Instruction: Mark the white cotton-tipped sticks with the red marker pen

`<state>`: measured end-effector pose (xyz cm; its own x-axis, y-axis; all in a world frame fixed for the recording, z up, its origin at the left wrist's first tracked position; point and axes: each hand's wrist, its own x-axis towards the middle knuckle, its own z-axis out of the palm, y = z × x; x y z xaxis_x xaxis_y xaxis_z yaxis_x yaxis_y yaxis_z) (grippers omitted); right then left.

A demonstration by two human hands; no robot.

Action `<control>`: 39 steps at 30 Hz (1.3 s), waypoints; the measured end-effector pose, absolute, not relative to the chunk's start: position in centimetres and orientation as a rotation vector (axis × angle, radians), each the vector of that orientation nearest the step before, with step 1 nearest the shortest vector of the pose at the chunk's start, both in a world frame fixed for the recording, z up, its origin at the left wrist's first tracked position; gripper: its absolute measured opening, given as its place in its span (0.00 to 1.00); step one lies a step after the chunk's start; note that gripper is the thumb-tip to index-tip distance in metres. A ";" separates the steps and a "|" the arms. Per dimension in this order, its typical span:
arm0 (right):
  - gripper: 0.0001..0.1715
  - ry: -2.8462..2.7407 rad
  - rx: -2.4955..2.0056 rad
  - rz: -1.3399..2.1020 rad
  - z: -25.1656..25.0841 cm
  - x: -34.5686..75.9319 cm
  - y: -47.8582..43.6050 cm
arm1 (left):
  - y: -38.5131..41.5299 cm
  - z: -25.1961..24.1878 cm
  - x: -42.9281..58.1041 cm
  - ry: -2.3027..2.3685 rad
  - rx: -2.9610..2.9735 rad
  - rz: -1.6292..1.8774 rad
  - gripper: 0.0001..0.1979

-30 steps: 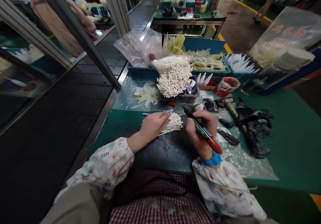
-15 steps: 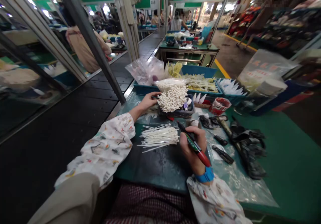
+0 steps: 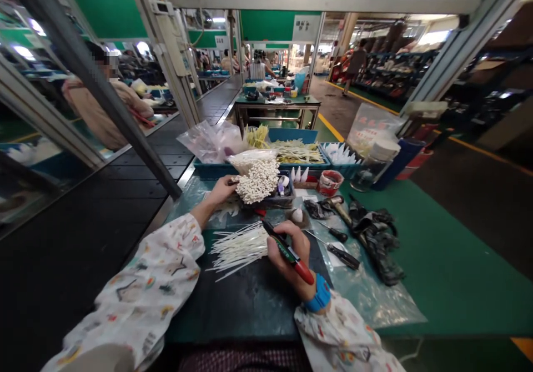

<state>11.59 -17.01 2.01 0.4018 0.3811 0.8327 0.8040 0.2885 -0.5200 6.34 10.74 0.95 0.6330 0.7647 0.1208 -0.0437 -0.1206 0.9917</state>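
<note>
My right hand [image 3: 291,252] is closed around a black and red marker [image 3: 287,250], its dark tip pointing up and left. Beside that tip, a loose pile of thin white sticks [image 3: 239,246] lies on the dark mat [image 3: 245,305]. My left hand [image 3: 222,190] reaches to the left side of a thick bundle of white-tipped sticks [image 3: 258,180] in clear plastic; its fingertips are partly hidden there, so its grip is unclear. The bundle rests on a small dark box [image 3: 285,195] of small items.
Behind are blue trays of yellowish strips [image 3: 297,151] and white pointed pieces [image 3: 339,152]. To the right lie screwdrivers [image 3: 343,255], a hammer [image 3: 341,211], black cloth [image 3: 377,239], a red-white cup [image 3: 330,182] and a jar [image 3: 372,164]. A dark conveyor [image 3: 104,239] runs along the left.
The camera view has turned right and tilted up, so the table things appear further left. Both hands stay in nearly the same places, the right one still holding the marker.
</note>
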 end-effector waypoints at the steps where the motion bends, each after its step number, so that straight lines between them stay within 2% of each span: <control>1: 0.09 -1.201 -1.310 -0.398 2.0 11.6 -17.0 | 10.7 0.6 6.4 0.638 1.533 0.829 0.21; 7: 0.09 -1.217 -1.331 -0.398 2.0 11.7 -17.4 | 10.3 -0.2 6.9 0.644 1.424 1.064 0.22; 12: 0.10 -1.253 -1.360 -0.407 2.2 11.7 -17.7 | 9.6 -0.3 7.6 0.643 1.348 1.114 0.28; 15: 0.10 -1.264 -1.338 -0.412 2.4 11.7 -17.7 | 9.2 0.1 7.6 0.637 1.351 1.144 0.29; 21: 0.12 -1.247 -1.307 -0.407 2.1 11.8 -17.5 | 8.8 3.7 5.7 0.570 1.478 1.367 0.23; 26: 0.19 -1.185 -1.169 -0.486 1.2 12.5 -17.3 | 4.8 7.0 2.1 0.470 1.665 1.683 0.25; 29: 0.18 -1.070 -1.237 -0.413 0.7 12.8 -17.1 | 0.3 6.9 0.6 0.432 1.748 1.356 0.25; 34: 0.11 -0.877 -1.267 0.058 0.8 12.6 -16.6 | -4.5 4.0 0.0 0.424 1.403 0.713 0.25; 37: 0.08 -0.834 -1.300 0.235 1.2 12.6 -16.1 | -4.9 2.7 -0.1 0.465 1.352 0.517 0.26; 39: 0.10 -0.829 -1.298 0.334 1.3 12.6 -16.0 | -4.8 2.3 -0.3 0.481 1.413 0.467 0.27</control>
<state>12.64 -15.99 1.30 0.6765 0.6473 0.3512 0.2239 0.2735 -0.9355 -0.31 -4.76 2.29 0.8175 0.5745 -0.0398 -0.0223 0.1006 0.9947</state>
